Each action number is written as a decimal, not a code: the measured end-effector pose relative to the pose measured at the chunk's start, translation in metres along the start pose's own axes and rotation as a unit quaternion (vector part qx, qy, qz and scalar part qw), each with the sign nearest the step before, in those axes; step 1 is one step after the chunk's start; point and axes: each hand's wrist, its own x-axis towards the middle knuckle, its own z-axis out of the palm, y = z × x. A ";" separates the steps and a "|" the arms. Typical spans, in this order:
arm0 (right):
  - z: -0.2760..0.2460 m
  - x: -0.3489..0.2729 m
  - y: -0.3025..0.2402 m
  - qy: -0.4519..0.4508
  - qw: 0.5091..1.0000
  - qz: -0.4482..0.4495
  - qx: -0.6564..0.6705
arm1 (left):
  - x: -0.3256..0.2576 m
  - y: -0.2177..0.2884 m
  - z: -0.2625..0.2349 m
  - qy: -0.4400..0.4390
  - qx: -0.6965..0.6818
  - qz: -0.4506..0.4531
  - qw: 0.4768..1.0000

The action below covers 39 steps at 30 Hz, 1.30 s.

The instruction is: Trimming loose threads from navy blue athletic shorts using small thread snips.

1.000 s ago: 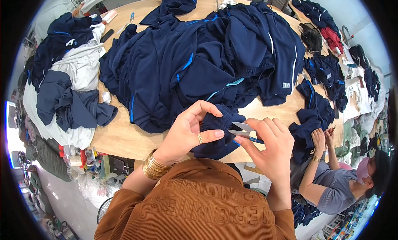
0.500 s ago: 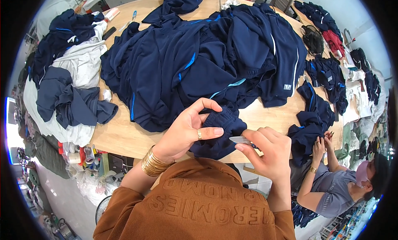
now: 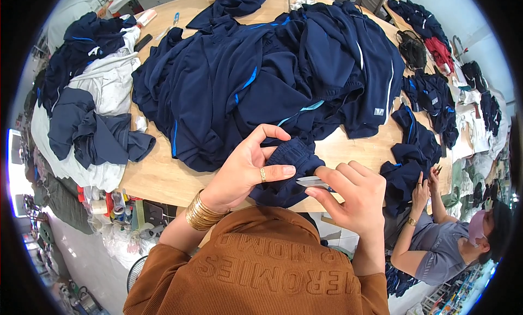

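Note:
My left hand (image 3: 248, 168), with a ring and gold bangles at the wrist, pinches the ribbed hem of a navy garment (image 3: 289, 170) at the near edge of the wooden table (image 3: 158, 179). My right hand (image 3: 351, 198) holds small metal thread snips (image 3: 309, 180), their tips touching the hem right beside my left thumb. The garment trails up into a big heap of navy sportswear (image 3: 272, 75) with blue and white stripes.
A pile of navy and grey-white clothes (image 3: 90, 108) hangs over the table's left side. At the right a seated person in a grey top (image 3: 441, 244) handles another navy piece (image 3: 406, 173). More dark garments and a red one (image 3: 436, 45) lie far right.
My right hand with the snips has closed in on the hem held by my left hand. The left fingers shifted slightly on the fabric. The heap has not moved.

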 end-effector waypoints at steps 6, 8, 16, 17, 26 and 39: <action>-0.001 -0.002 0.004 0.007 1.000 0.001 0.011 | 0.003 0.001 0.006 -0.003 0.006 0.002 1.000; 0.000 -0.002 0.004 0.003 1.000 0.000 0.011 | 0.004 -0.002 0.002 -0.005 0.023 0.016 1.000; 0.003 -0.009 0.006 0.005 0.940 0.234 0.248 | -0.001 0.002 -0.002 -0.001 0.007 0.012 1.000; 0.007 -0.009 0.010 0.008 0.940 0.238 0.245 | 0.001 0.003 -0.001 0.005 0.009 0.010 1.000; 0.144 -0.059 0.091 -0.073 0.931 0.263 0.242 | -0.018 0.077 -0.018 0.123 0.051 0.278 0.951; -0.006 -0.038 0.098 0.320 0.684 0.293 0.587 | -0.045 0.094 -0.049 0.172 0.177 0.401 0.882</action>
